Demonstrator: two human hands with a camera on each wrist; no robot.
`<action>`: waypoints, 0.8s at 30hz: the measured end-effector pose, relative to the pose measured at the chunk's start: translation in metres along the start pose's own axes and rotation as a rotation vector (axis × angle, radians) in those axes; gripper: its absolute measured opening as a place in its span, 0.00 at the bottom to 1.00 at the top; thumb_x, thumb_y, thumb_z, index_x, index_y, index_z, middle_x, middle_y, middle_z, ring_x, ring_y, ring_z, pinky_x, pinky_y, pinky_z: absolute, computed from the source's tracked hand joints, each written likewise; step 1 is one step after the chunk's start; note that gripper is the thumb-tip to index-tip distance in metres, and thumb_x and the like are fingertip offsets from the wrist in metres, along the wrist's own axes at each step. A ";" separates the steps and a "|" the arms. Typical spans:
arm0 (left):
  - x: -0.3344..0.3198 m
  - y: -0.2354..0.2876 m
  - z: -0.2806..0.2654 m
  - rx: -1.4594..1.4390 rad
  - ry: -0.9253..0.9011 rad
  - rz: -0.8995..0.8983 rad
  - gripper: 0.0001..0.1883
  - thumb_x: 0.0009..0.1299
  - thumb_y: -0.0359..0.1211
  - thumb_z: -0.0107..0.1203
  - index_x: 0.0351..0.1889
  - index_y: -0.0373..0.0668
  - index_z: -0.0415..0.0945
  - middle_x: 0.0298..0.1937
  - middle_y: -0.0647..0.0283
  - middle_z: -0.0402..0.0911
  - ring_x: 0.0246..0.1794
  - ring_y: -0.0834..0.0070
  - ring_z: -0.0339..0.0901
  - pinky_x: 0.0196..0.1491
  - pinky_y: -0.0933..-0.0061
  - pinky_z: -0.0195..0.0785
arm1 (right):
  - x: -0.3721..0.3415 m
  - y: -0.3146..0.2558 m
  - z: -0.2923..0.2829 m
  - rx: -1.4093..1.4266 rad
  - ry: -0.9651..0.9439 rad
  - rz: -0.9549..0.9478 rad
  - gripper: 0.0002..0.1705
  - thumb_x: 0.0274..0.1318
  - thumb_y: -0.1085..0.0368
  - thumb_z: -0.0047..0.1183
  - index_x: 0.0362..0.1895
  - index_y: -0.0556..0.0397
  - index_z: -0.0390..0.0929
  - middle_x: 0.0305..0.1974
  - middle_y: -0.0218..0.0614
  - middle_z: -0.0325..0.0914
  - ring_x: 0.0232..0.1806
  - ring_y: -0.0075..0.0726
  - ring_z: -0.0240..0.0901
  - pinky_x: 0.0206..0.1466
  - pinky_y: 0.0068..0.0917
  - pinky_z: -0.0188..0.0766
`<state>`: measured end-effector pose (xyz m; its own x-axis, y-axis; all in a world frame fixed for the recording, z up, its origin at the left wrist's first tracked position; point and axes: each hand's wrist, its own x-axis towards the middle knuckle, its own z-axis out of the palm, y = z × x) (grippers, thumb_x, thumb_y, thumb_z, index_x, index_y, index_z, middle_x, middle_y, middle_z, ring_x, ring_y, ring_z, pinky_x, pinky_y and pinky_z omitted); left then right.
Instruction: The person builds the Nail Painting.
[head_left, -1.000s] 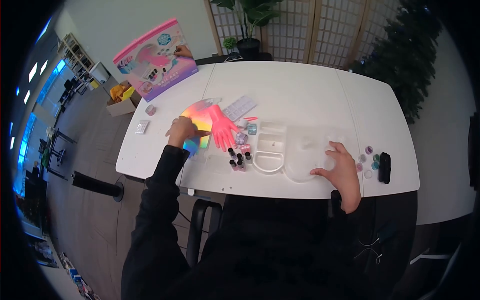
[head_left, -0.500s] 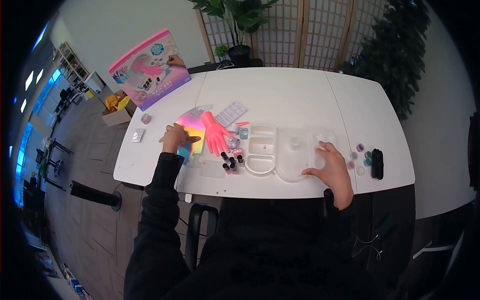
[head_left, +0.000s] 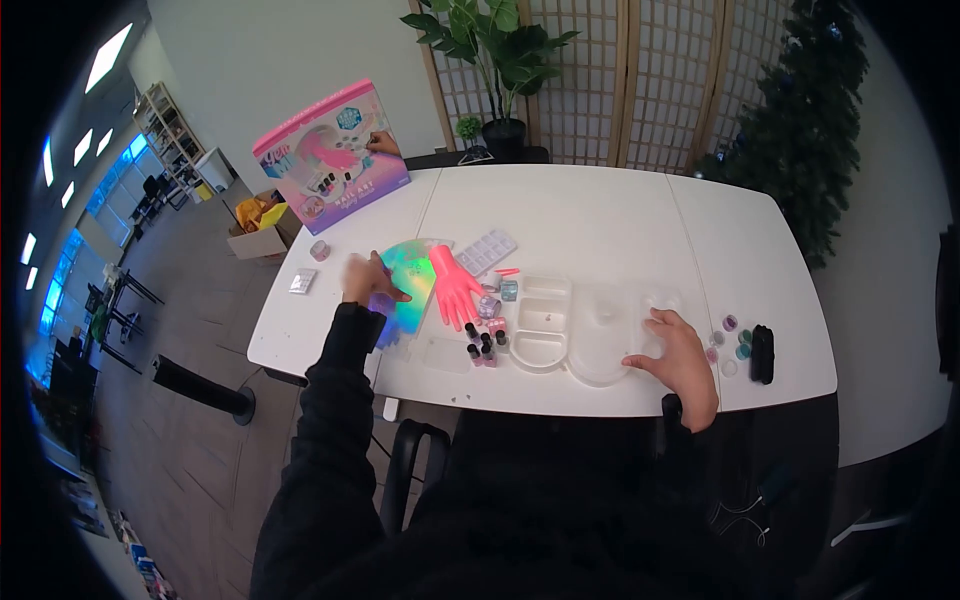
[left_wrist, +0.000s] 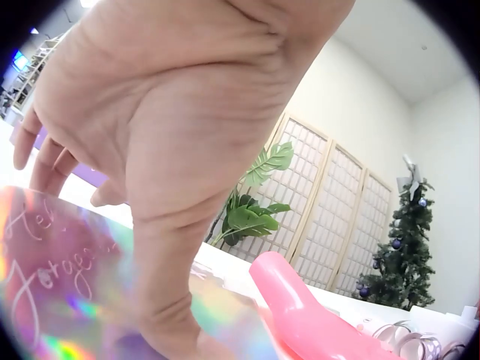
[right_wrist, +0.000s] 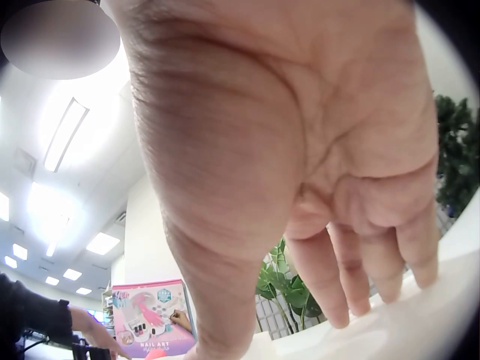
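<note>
The iridescent, rainbow-sheened flat sheet with white handwritten lettering [head_left: 415, 272] lay on the white counter [head_left: 600, 220] directly beneath the left hand [head_left: 370, 280], its bare part showing to that hand's right. The left hand gripped nothing; its thumb reached down over the sheet, its fingers loosely extended. A bright pink plastic model hand [head_left: 455, 288] lay just beside the sheet, on the side toward the right hand [head_left: 683, 362]. The right hand was well apart from the sheet, across a white plastic compartment tray [head_left: 540, 317] and a translucent moulded plastic piece [head_left: 600, 347]. It too was unclenched, thumb and fingers spread at the translucent piece's right side; whether they touched it could not be told.
</note>
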<state>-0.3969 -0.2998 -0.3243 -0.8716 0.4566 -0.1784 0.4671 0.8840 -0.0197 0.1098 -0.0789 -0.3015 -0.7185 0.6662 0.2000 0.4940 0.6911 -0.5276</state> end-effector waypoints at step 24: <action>-0.158 0.181 -0.173 -0.324 0.534 1.289 0.14 0.76 0.32 0.60 0.55 0.44 0.69 0.30 0.45 0.84 0.34 0.42 0.83 0.36 0.48 0.71 | -0.008 -0.001 0.002 0.043 -0.046 0.046 0.38 0.39 0.77 0.74 0.60 0.65 0.80 0.72 0.44 0.70 0.68 0.58 0.72 0.68 0.43 0.76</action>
<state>-0.2009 -0.1944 -0.1292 0.1423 0.8615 0.4874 0.9704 -0.2185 0.1028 0.1143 -0.0857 -0.3041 -0.7179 0.6826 0.1367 0.5063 0.6467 -0.5705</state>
